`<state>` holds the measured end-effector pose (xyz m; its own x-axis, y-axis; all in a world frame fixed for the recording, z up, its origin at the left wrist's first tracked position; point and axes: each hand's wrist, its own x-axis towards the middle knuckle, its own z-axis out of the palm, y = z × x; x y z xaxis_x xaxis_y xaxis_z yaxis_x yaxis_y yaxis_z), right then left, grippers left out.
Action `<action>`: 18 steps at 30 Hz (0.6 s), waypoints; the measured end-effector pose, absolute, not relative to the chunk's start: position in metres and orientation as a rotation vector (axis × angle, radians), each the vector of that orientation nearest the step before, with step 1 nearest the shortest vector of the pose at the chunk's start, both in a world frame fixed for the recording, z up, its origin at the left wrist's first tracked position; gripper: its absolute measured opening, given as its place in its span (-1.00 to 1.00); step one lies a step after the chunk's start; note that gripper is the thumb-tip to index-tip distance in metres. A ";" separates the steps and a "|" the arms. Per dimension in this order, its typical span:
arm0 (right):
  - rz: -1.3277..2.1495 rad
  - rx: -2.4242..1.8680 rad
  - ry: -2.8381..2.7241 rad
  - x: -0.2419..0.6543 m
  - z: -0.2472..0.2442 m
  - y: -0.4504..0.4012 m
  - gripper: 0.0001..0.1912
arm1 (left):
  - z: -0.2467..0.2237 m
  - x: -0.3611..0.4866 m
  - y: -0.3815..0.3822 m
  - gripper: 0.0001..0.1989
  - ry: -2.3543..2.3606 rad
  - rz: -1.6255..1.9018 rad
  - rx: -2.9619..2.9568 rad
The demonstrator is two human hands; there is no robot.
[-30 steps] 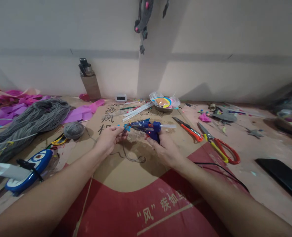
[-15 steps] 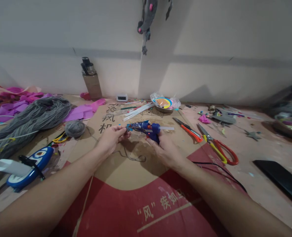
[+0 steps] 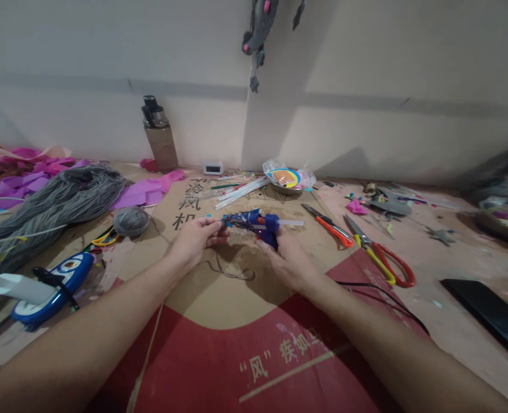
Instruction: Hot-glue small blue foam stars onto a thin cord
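Glue gun (image 3: 249,220), held level above the cardboard sheet (image 3: 206,312) at the middle of the desk (image 3: 430,252), nozzle toward the left hand (image 3: 199,240). The fingers of the right hand (image 3: 289,259) are closed around its handle; the trigger is hidden, so whether it is squeezed cannot be told. The left fingers are pinched together on a small blue piece (image 3: 225,221) at the nozzle, too small to make out further. Principal hazard, as judged: a slip of either hand, or excess glue, could burn the left fingertips, which lie just beside the tip. A loose grey strand (image 3: 235,277) beneath the hands might catch dripping glue, and the black cord (image 3: 376,285), beside the right forearm, could snag. Surroundings: the orange cutter (image 3: 332,228) and scissors (image 3: 368,240) lie to the right, the yarn ball (image 3: 131,222) to the left, and clear glue sticks (image 3: 243,193) behind; nothing blocks the hands.
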<state>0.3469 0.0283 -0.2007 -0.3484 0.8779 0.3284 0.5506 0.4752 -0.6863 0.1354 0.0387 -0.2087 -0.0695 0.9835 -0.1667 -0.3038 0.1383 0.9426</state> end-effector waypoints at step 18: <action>0.645 -1.224 -2.061 0.347 -0.196 0.025 -0.66 | -0.206 0.137 0.037 -0.91 1.148 1.310 0.846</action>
<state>0.3467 0.0254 -0.1960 -0.3551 0.8921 0.2795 0.5737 0.4440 -0.6882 0.1372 0.0371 -0.2063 -0.0988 0.9834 -0.1524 -0.2800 0.1195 0.9525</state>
